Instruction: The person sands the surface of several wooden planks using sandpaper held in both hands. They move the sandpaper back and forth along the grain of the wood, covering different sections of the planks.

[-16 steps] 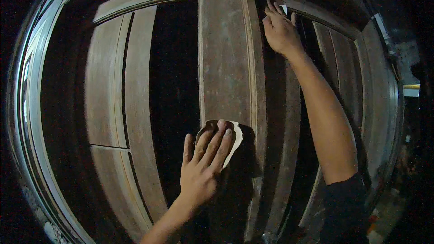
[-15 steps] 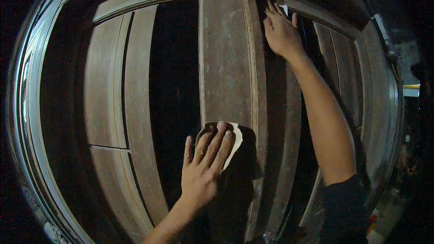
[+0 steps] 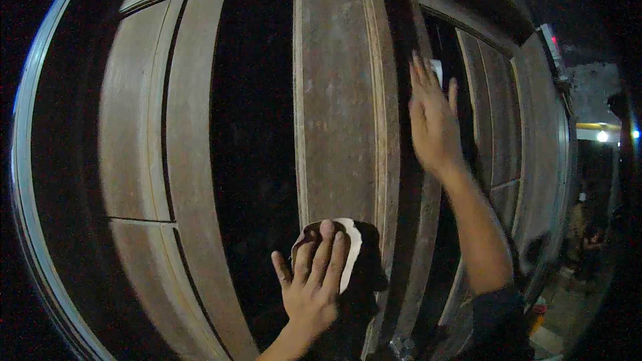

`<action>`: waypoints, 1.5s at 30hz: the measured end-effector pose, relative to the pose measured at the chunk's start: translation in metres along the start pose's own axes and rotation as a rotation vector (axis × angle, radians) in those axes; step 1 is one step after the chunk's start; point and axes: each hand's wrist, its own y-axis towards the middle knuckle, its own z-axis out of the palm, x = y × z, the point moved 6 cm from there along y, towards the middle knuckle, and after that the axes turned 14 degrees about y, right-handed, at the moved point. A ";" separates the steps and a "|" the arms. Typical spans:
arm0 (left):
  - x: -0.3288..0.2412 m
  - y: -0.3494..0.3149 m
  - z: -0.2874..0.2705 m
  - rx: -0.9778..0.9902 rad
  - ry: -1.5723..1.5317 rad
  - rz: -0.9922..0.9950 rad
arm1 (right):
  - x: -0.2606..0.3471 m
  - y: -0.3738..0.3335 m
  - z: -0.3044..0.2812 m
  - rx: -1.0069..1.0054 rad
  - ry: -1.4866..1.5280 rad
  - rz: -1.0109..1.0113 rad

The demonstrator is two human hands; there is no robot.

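1. Left hand [image 3: 314, 287], spread nearly flat, presses one torn sheet [image 3: 354, 251] to one wooden door stile [image 3: 338, 107], at its left edge.
2. Right hand [image 3: 433, 120] stretches flat, thumb apart; one white scrap [image 3: 437, 67] shows beside its fingers, whether gripped I cannot tell.
3. Torn sheet lies beneath left fingers, below the right hand: brown, ragged, cream-edged; stile mottled.

at right, a small white light [image 3: 602, 136] glows just under a yellow strip [image 3: 597, 126], with grey wall [image 3: 594, 90] above and dim floor [image 3: 565, 304] below
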 end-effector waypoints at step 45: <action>-0.005 0.015 -0.007 -0.070 -0.087 -0.084 | 0.028 -0.167 -0.020 0.229 0.176 0.337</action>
